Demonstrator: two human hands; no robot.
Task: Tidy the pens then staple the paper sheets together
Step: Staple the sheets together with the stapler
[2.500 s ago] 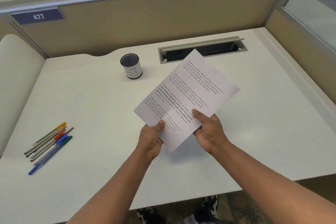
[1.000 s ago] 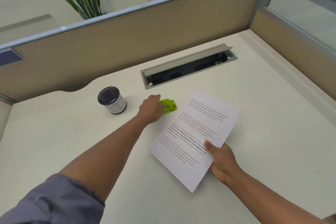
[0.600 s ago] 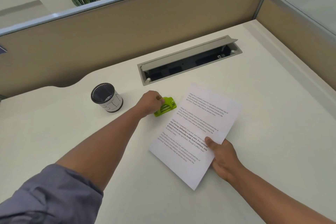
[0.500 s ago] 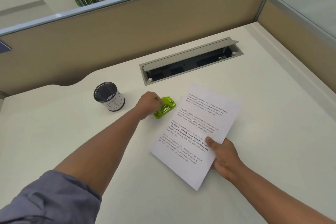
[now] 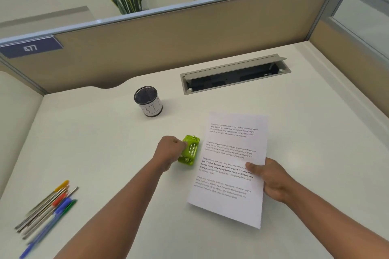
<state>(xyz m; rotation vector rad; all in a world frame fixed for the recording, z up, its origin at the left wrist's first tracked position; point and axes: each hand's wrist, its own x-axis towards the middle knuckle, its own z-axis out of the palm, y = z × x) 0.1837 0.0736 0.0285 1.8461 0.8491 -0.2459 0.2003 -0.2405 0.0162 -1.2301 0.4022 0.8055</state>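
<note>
A: Hands?
B: Left hand (image 5: 170, 149) curled round stapler (image 5: 188, 151); right hand (image 5: 271, 178) pinches sheets (image 5: 230, 166) at the edge, thumb on top.
A: Handling?
B: Stapler's small, stiff, prob light. Sheets floppy; hold near a corner. Pens (image 5: 47, 208) loose, well apart from cup (image 5: 148, 101).

1 head view looks steeply down, close over the desk (image 5: 88, 132).

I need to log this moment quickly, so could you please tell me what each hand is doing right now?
Left hand: closed, holding the green stapler.
Right hand: closed, holding the paper sheets.
</note>
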